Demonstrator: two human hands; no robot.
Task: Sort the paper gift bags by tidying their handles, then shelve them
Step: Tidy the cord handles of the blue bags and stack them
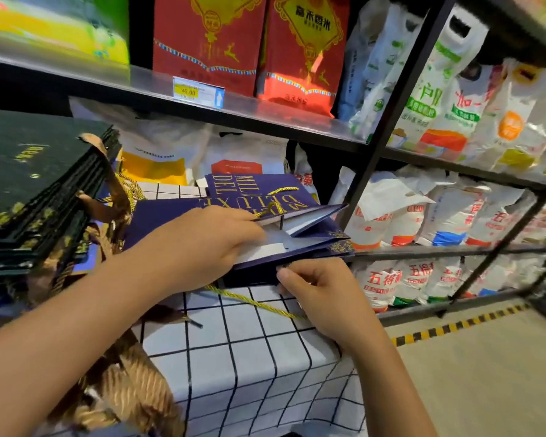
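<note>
A navy paper gift bag with gold print lies flat on the checked tablecloth, its mouth open to the right. My left hand reaches into the mouth, fingers against the white lining beside a gold cord handle. My right hand pinches the bag's lower edge, where a second gold cord trails across the cloth. More navy bags lie behind it. A stack of dark green gift bags with tan ribbon handles sits at the left.
Black metal shelving stands behind and to the right, filled with red boxes and white rice sacks. A price tag is fixed on the upper shelf edge. Floor with yellow-black tape lies at the lower right.
</note>
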